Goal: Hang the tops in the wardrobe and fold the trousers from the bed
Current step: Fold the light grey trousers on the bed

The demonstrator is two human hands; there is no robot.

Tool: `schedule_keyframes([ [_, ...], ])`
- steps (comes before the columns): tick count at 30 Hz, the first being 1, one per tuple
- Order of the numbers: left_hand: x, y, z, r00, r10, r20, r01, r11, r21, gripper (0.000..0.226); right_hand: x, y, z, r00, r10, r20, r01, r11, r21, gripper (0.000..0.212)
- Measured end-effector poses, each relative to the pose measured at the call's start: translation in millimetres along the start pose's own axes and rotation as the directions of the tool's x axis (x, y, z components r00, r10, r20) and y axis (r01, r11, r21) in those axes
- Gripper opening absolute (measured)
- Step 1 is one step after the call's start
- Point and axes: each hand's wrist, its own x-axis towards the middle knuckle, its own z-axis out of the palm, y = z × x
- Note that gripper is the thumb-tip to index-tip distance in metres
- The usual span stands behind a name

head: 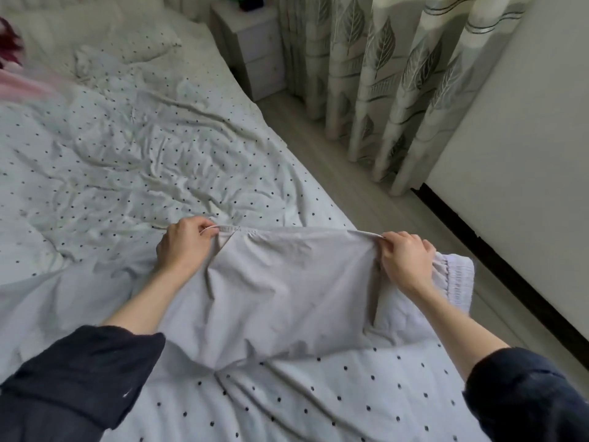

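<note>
The left hand (pixel 185 244) and right hand (pixel 406 260) each pinched the far edge of the pale grey trousers (pixel 287 291), which hung stretched between both grips over the bed (pixel 127 161).

Pink and dark red fabric (pixel 12 74) at left edge: blurred, cut off, can't identify. Dark item on nightstand (pixel 251 3) cropped by top edge. Trousers (pixel 280 291) legs hidden by the fold.
</note>
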Motion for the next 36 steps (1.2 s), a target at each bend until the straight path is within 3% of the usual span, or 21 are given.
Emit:
schedule_keyframes([
  [7, 56.0, -22.8, 52.6, 0.983, -0.129, 0.133, 0.122, 0.991, 0.064, 0.015, 44.7, -4.5, 71.2, 0.986, 0.094, 0.135, -0.108, 0.989, 0.1, 0.03],
  [10, 58.8, -30.3, 62.5, 0.956, -0.119, 0.269, 0.1, 0.992, 0.082, 0.027, 49.4, -8.8, 83.1, 0.956, 0.172, 0.237, -0.205, 0.971, 0.12, 0.031],
  [13, 51.0, -36.7, 59.1, 0.966, -0.028, 0.258, 0.019, 0.999, 0.038, 0.024, 41.8, -24.1, 85.0, 0.955, 0.157, 0.25, -0.198, 0.969, 0.148, 0.04],
  [19, 0.3, -71.5, 23.8, 0.982, 0.184, 0.052, -0.189, 0.977, 0.095, 0.034, -20.7, -107.5, 81.1, 0.926, -0.188, 0.327, 0.118, 0.967, 0.224, 0.057],
  [24, -50.7, -103.0, -10.4, 0.977, 0.214, -0.014, -0.204, 0.951, 0.234, 0.044, -82.6, -166.1, 87.1, 0.774, -0.512, 0.373, 0.508, 0.854, 0.117, 0.063],
  [26, -72.6, -118.6, -22.9, 0.974, 0.225, -0.033, -0.208, 0.938, 0.276, 0.051, -98.9, -185.9, 86.3, 0.728, -0.576, 0.372, 0.569, 0.81, 0.142, 0.063],
  [30, -115.1, -144.5, -35.2, 0.975, 0.22, -0.025, -0.207, 0.946, 0.251, 0.059, -114.7, -233.0, 78.2, 0.722, -0.643, 0.255, 0.596, 0.765, 0.243, 0.055],
  [36, -169.2, -194.8, -39.7, 0.974, 0.222, 0.039, -0.224, 0.933, 0.28, 0.068, -165.7, -284.0, 84.3, 0.527, -0.832, 0.17, 0.842, 0.539, 0.029, 0.059],
])
